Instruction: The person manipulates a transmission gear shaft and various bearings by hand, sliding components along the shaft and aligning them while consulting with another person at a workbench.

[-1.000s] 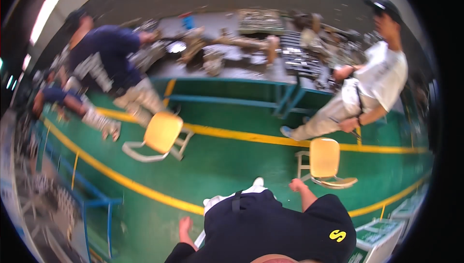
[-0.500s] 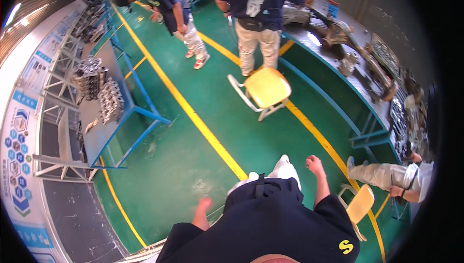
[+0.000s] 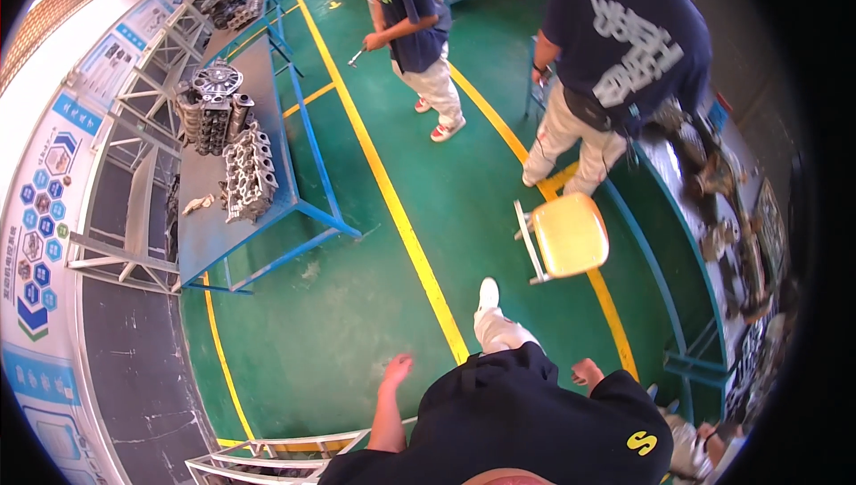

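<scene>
Item: your left hand (image 3: pixel 395 369), fingers spread, holding nothing, hangs over green floor just left of the yellow floor line (image 3: pixel 403 226). Your right hand (image 3: pixel 586 371), empty and loosely curled, lies right of that line, below the yellow chair (image 3: pixel 568 235). The blue table (image 3: pixel 234 244), left of the line, bears grey engine parts (image 3: pixel 239 160).

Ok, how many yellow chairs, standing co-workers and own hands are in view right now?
Yellow chair: 1
Standing: 2, co-worker with a tool, co-worker with back turned
Own hands: 2, left hand, right hand
Total: 5
</scene>
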`<state>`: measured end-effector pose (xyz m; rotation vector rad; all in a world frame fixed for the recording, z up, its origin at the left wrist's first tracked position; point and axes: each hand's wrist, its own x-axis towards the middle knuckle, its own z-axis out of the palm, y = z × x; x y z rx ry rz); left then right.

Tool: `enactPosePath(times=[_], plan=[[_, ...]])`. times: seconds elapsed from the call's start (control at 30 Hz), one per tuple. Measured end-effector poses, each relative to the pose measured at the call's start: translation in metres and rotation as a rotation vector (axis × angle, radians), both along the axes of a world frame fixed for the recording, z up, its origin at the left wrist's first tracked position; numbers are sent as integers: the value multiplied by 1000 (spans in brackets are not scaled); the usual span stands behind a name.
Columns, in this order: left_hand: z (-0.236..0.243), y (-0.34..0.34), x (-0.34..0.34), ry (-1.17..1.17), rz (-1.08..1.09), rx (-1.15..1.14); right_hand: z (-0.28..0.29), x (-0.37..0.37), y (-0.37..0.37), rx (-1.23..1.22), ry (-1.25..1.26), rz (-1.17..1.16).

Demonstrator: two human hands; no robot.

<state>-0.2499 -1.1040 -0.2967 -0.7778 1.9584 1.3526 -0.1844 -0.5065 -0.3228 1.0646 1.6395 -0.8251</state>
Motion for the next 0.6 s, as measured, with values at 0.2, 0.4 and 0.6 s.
enactPosePath(times=[0.2, 0.4, 0.6], plan=[[25, -58, -39, -236, 197, -131, 18, -280, -68, -393, 165, -57], [11, -69, -55, -200, 482, -47, 99, -542, -204, -574, 261, 556], [-42, -68, -103, -404, 465, 91, 90, -652, -304, -352, 646, 597]])
